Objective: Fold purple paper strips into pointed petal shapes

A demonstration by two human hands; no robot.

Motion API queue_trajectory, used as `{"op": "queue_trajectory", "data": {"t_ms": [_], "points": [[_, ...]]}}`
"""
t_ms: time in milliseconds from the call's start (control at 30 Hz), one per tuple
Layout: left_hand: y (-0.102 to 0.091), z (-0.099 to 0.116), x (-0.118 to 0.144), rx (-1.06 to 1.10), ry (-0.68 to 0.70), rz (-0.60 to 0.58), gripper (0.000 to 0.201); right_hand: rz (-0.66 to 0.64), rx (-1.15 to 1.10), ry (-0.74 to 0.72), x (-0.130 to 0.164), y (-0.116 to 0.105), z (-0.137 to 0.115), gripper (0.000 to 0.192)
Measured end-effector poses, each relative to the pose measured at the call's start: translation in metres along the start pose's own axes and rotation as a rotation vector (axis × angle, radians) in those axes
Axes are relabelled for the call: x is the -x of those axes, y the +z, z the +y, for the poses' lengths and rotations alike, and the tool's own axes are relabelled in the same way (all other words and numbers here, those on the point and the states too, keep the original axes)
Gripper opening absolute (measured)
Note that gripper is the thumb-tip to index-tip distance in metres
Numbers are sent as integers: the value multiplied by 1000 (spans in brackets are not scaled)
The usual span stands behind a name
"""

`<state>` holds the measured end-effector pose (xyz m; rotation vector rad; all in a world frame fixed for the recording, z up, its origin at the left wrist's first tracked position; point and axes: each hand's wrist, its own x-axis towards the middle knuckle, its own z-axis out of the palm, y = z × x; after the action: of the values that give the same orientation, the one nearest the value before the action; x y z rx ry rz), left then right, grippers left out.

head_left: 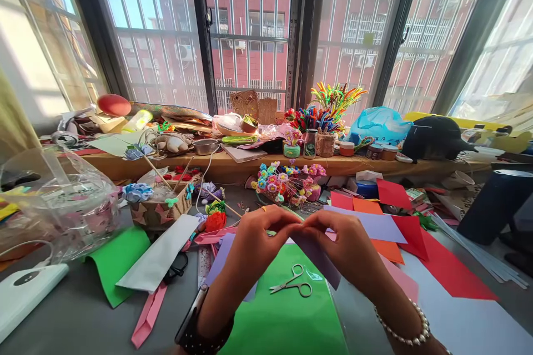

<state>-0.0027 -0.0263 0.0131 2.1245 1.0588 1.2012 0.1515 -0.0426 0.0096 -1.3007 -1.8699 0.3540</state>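
Barred windows [250,28] stand behind a cluttered grey bench [104,324], where the left hand [263,233] and right hand [342,233] meet, fingertips pinched closed on the upper end of a purple paper [318,260]. Its long axis slants down rightward beneath the right hand, the nearer one; scissors [293,284] lie below on a green sheet [287,324], blades leftward

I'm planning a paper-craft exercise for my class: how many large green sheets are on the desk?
2: the left green sheet, next to a white piece, and the middle green sheet, under the scissors. More may be hidden.
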Motion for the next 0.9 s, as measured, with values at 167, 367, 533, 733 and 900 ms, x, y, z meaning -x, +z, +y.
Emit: {"op": "queue_trajectory", "data": {"t_ms": [167, 367, 533, 733, 900], "points": [[-3, 1, 3, -139, 104, 133, 8, -5, 32, -19, 0, -1, 0, 9], [-17, -5, 1, -84, 34, 401, 6, -51, -46, 8, -4, -10, 7, 12], [-11, -16, -4, -152, 80, 432, 8, -47, -19, 29, -11, -16, 27, 14], [-19, -26, -7, -298, 143, 635, 6, 191, 134, 129, -17, -24, 51, 15], [-1, -15, -4, -262, 308, 379, 8, 122, -52, -138, -10, -7, 20, 14]]}}
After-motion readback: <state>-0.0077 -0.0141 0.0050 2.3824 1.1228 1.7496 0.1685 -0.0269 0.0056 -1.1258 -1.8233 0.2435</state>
